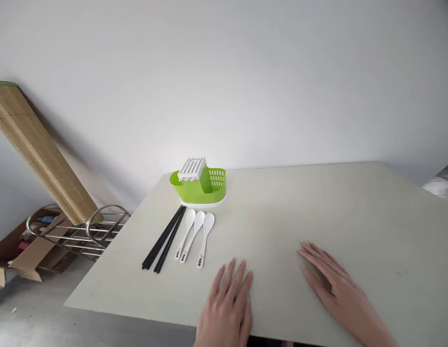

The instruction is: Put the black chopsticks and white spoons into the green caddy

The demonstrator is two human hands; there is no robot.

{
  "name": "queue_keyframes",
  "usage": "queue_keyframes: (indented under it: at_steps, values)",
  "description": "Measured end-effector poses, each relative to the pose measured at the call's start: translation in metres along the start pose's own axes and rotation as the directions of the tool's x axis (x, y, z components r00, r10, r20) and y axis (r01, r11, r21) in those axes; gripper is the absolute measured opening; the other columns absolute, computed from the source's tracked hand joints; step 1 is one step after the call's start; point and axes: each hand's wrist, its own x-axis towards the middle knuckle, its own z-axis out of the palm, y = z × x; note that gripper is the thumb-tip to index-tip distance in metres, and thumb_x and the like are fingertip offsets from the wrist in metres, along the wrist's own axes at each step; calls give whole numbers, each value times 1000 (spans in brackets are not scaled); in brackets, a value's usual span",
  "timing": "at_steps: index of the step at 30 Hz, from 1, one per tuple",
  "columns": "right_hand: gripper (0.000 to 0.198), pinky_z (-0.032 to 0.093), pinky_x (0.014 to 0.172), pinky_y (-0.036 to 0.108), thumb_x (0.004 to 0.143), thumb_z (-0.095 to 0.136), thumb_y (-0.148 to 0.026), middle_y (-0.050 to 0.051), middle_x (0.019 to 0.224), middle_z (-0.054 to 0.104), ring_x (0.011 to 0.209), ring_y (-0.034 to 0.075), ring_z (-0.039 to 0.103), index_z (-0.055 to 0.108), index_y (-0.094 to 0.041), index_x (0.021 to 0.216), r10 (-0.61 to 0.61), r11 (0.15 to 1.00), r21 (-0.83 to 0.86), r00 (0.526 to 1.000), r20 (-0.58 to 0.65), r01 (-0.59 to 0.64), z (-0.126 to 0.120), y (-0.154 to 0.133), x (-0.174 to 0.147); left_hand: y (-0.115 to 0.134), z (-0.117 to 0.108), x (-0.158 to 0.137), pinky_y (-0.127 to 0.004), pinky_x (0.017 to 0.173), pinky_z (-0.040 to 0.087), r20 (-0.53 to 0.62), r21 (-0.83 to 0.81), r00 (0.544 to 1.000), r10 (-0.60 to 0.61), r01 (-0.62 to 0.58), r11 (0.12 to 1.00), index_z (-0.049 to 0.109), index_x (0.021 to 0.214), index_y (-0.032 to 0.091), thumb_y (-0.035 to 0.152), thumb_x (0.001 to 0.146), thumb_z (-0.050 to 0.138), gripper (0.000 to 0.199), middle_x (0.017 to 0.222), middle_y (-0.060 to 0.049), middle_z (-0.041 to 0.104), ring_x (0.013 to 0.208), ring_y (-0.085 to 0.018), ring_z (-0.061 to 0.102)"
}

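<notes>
My left hand [225, 308] lies flat near the table's front edge, fingers stretched out and holding nothing. My right hand [335, 286] rests on the tabletop farther right, its fingers extended and also without anything in them. Just beyond my left hand are three white spoons [197, 222], side by side with their bowls pointing away from me. Left of them lie several black chopsticks [166, 239], slightly fanned. Behind these stands a green cutlery caddy [198, 193] with a white slotted top [192, 168] and a white base. Neither hand touches any of these things.
The pale table [274, 217] backs onto a white wall [245, 86]. Off its left side stand a metal rack [89, 236] and an open cardboard box [35, 250] on the floor. A rolled bamboo mat [43, 149] leans against the wall there.
</notes>
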Motion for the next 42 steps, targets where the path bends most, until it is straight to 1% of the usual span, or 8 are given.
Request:
queue_keyframes:
  at_steps: [8,13,22,26,30,33,37,42]
  values:
    - [50,52,113,60,100,52,-55,-5,156,54,144,34,52,58,-41,147,-21,999,-50,1000,-18,20,4,12,-1,-9,25,-2,-44,124,40,-201,99,979,44,-25,995,48,156,20,27,98,53,59,164,-6,43,153,-31,39]
    - [49,54,112,57,102,50,-53,-7,156,53,144,32,52,54,-42,149,-2,996,-87,999,-38,-1,6,7,0,-14,33,-2,-45,123,40,-255,156,964,81,-41,987,57,149,20,29,96,57,53,160,-6,51,152,-32,40]
    - [46,54,113,54,104,46,-53,-4,156,54,145,31,50,59,-38,146,23,999,-33,999,-45,-25,-3,-9,3,-10,10,5,-44,117,48,-143,136,987,77,-57,989,46,157,16,14,91,52,66,165,-7,43,154,-31,36]
    - [44,55,112,52,105,45,-53,-4,156,54,146,30,49,61,-38,144,16,1000,-17,1000,-19,-16,-9,-10,3,-1,0,5,-43,119,47,-106,11,994,-5,6,1000,38,161,20,18,97,52,66,165,-6,43,155,-28,35]
    - [43,54,114,52,105,45,-54,-5,157,53,148,30,47,63,-38,141,14,1000,26,1000,16,-14,-15,-10,1,-1,-8,3,-45,119,48,-137,-138,982,-130,111,984,40,159,29,23,101,54,60,157,-4,54,154,-26,38]
    - [42,49,118,54,106,42,-54,-6,157,53,149,28,45,64,-38,138,16,998,66,999,41,-18,-19,-11,1,-20,-18,6,-53,119,47,-213,-201,933,-289,248,948,49,150,33,28,102,55,48,152,-4,59,154,-28,38]
    - [43,46,120,56,107,41,-55,-5,159,51,152,28,41,64,-36,139,23,994,107,997,79,-31,-23,-12,2,-69,-28,15,-60,121,41,-280,-203,852,-443,399,894,53,144,28,41,102,55,44,155,-9,55,153,-32,39]
    - [43,45,120,58,107,41,-55,-4,158,52,152,28,40,65,-35,136,24,990,133,996,89,-36,-24,-15,2,-122,-21,16,-62,123,35,-87,-153,879,-469,454,878,43,157,28,60,100,51,66,164,-10,44,157,-36,28]
